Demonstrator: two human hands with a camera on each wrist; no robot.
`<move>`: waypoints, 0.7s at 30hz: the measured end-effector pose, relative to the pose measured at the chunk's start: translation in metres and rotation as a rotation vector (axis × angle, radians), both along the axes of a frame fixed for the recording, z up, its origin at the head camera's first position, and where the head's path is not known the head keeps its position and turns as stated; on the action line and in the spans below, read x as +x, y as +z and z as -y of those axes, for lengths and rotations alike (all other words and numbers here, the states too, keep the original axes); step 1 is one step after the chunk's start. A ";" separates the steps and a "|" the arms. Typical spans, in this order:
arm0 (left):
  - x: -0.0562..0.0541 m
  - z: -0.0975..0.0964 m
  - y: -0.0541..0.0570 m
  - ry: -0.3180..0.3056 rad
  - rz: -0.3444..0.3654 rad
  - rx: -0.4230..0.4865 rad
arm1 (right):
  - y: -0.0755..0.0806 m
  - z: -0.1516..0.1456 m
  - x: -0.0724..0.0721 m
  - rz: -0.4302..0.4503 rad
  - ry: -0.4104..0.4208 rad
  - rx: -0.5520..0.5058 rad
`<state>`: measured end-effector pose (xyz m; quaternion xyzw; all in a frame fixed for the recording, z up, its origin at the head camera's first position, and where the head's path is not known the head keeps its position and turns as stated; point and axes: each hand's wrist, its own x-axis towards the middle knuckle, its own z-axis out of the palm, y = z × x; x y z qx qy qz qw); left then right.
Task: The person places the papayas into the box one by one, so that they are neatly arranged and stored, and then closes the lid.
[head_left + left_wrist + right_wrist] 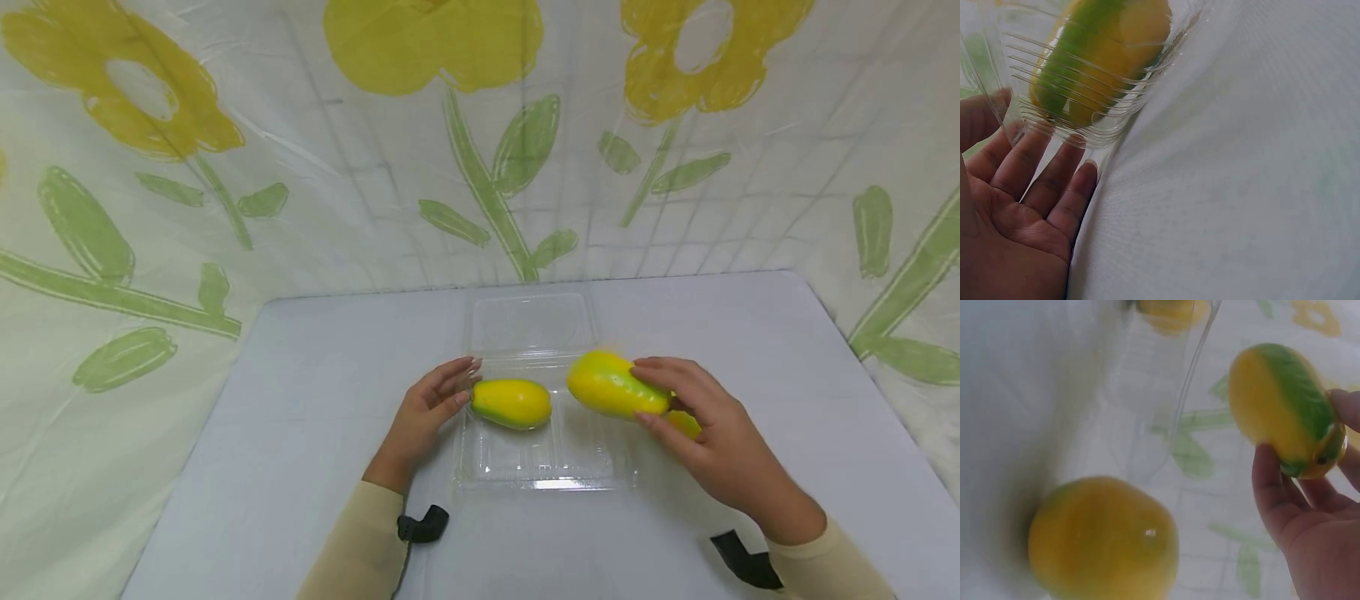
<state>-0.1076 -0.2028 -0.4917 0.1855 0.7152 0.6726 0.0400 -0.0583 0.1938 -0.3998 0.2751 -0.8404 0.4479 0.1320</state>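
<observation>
White curtain (pixel 300 183) printed with yellow flowers wraps a pale, smooth table (pixel 285 442). Left to right: left hand (pixel 420 421), fingers apart, nearly straight, tips at a clear ribbed plastic hinged container (pixel 600 454); glossy yellow-green oval fruit (pixel 512 404) lies inside, left half; right hand (pixel 720 442) clamped on second glossy yellow-green oval fruit (pixel 609 385), above container's right side; rounded yellow-green fruit (pixel 684 423) right of container, mostly hidden behind right hand, cut off in right wrist view. Transparent container edges hard to trace; left thumb's contact unclear. Forearms cut off.
</observation>
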 end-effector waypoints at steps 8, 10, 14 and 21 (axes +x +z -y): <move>0.000 0.001 -0.001 0.005 0.006 -0.013 | -0.004 0.014 0.002 -0.043 0.085 0.036; -0.001 0.001 -0.002 0.005 0.007 -0.017 | -0.005 0.018 0.003 -0.044 0.105 0.034; -0.001 0.001 -0.003 0.005 0.004 -0.019 | -0.007 0.024 0.005 -0.028 0.135 0.027; -0.001 0.002 -0.003 0.021 0.010 -0.038 | -0.008 0.035 0.009 0.014 0.175 0.044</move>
